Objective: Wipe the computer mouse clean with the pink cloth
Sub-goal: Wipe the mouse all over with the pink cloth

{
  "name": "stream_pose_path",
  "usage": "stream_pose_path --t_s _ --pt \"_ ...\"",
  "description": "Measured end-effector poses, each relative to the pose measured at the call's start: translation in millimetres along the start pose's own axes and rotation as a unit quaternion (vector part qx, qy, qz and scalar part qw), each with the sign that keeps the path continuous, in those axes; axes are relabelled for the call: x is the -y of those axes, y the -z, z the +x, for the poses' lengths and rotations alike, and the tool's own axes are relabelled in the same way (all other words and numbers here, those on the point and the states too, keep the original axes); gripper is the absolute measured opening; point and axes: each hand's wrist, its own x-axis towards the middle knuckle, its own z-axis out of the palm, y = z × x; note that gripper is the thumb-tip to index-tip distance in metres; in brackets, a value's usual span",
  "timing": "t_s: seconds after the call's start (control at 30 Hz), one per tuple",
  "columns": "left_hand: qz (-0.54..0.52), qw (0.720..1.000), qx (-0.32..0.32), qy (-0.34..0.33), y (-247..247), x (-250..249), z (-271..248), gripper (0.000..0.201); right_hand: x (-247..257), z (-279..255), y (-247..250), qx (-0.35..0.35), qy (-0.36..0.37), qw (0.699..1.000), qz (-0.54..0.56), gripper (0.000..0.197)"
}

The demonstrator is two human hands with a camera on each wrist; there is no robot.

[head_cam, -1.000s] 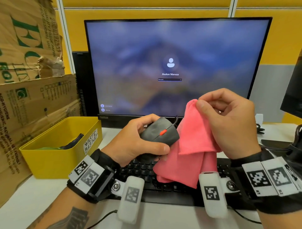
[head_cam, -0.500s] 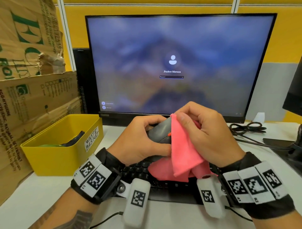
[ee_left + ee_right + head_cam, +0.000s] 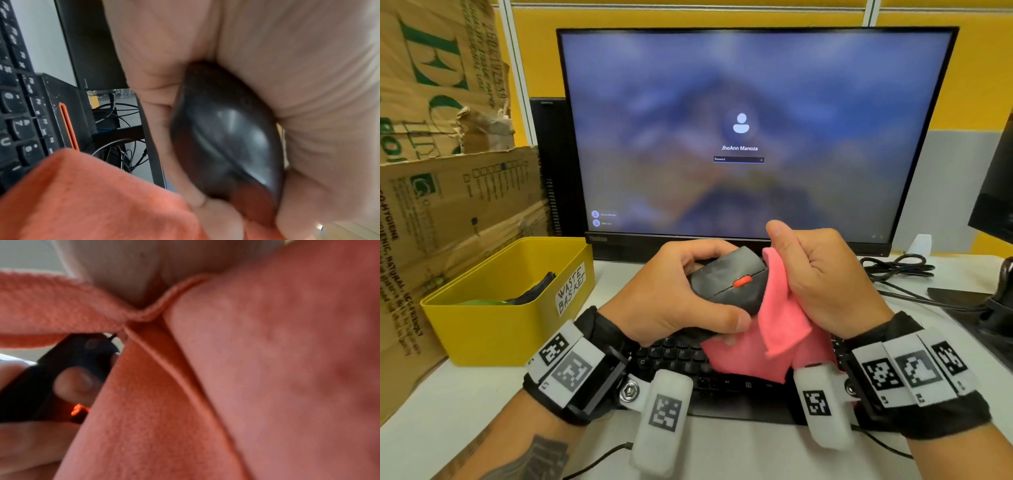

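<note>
While the left hand [image 3: 671, 294] grips the dark grey plastic computer mouse [image 3: 729, 284] clear of the desk, thumb along its near side and fingers curled over the far side, the right hand [image 3: 822, 277] holds the pink fleece cloth [image 3: 780, 318] against the mouse's right end. The mouse sits above the black keyboard [image 3: 674, 359], tilted, its orange scroll wheel [image 3: 742, 281] facing up and toward the camera. The right hand's fingers are curled in with the cloth bunched between palm and fingers; the thumb points up, free of the fabric. The cloth hangs from that hand in loose folds, its lower part draped over the keyboard's right half and tucked under the mouse.

In the left wrist view the mouse [image 3: 226, 138] is wedged between palm and fingers, glossy and blurred, with the cloth [image 3: 92, 199] below it and the keyboard [image 3: 18, 105] at left. In the right wrist view the cloth [image 3: 246, 378] fills most of the picture; a fingertip [image 3: 76, 382] of the left hand presses the mouse's dark underside [image 3: 30, 386], where a small orange-red light glows.

A black-framed monitor [image 3: 753, 130] showing a login screen stands behind the hands. A yellow plastic bin [image 3: 493, 322] labelled "WASTE BASKET" sits on the white desk [image 3: 448, 394] at left, beside brown cardboard boxes [image 3: 441, 171]. Black cables [image 3: 897, 267] lie at right.
</note>
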Motion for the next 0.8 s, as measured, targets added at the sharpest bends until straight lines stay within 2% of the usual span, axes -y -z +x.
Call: stream_pose_path --t_s 0.3,0.5,0.6,0.63,0.8 --pt "0.018 1.000 -0.017 0.007 3 -1 0 0.045 -8 6 0 -0.149 -0.024 0.988 0.034 0.053" --pt "0.011 0.999 -0.030 0.006 7 -1 0 0.042 -11 12 12 -0.262 -0.042 0.957 0.116 0.054" --pt "0.025 0.999 -0.041 0.016 5 4 2 0.042 -1 9 8 -0.251 -0.019 0.954 0.165 0.081" --pt "0.027 0.998 -0.049 0.020 4 5 3 0.043 2 8 6 -0.242 -0.006 0.956 0.164 0.083" --pt "0.073 0.995 -0.061 -0.005 -4 12 6 0.047 14 0 -17 -0.188 0.035 0.974 0.124 0.048"
